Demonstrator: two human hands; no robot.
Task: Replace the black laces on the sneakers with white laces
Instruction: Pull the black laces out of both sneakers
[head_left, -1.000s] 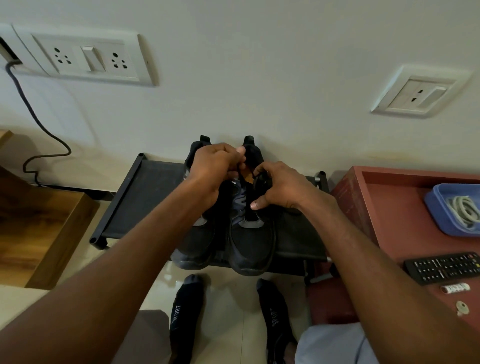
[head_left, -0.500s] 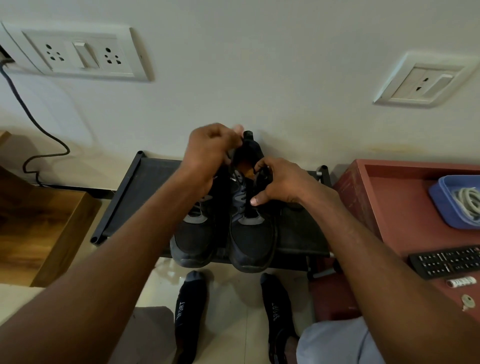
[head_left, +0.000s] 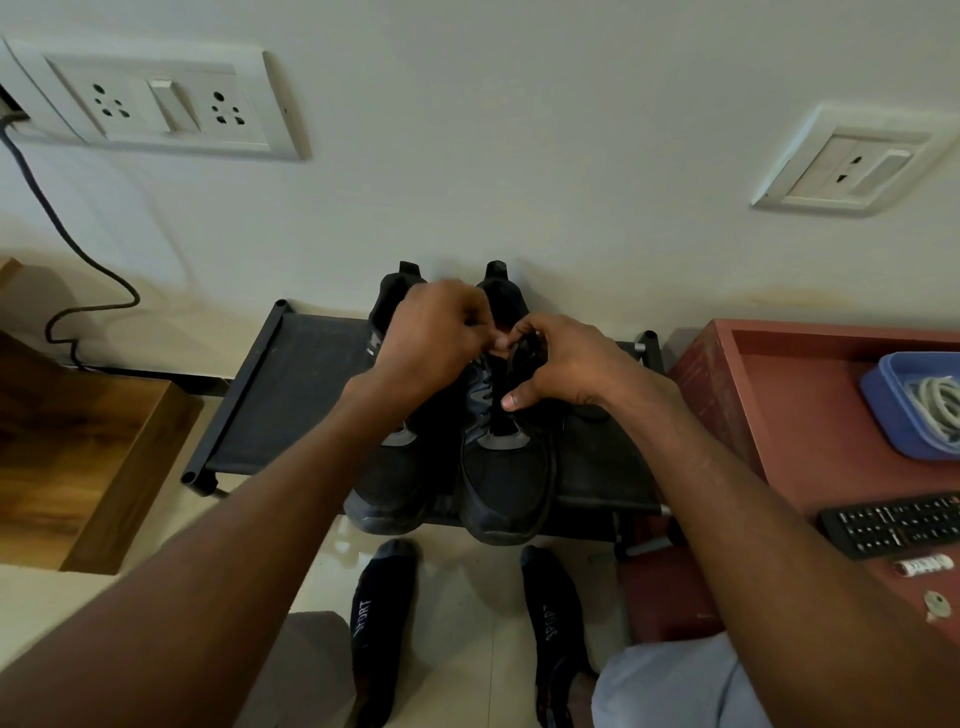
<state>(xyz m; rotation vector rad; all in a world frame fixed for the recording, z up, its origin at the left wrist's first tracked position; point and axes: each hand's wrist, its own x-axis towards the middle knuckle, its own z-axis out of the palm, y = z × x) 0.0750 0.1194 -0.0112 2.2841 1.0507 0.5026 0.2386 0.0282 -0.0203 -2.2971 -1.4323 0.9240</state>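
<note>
Two black sneakers stand side by side on a low black rack (head_left: 291, 395), toes toward me: the left sneaker (head_left: 387, 488) and the right sneaker (head_left: 506, 483). My left hand (head_left: 434, 338) hovers over the right sneaker's opening with fingers curled, pinching the black lace (head_left: 522, 353). My right hand (head_left: 566, 364) grips a loop of that black lace at the top eyelets, thumb pointing down toward the tongue. White laces (head_left: 937, 400) lie coiled in a blue tray (head_left: 893, 410) on the right. Much of both sneakers' lacing is hidden by my hands.
A red-brown table (head_left: 779, 415) on the right bears the tray, a black remote (head_left: 893, 525), a small tube and a coin-like piece. A wooden unit (head_left: 78, 457) stands left. My socked feet (head_left: 384, 623) rest on the tiled floor below the rack. Wall sockets and a cable are behind.
Both hands stayed on the right sneaker's top lacing. My left hand rose slightly half a second ago and has come back down closer to my right hand.
</note>
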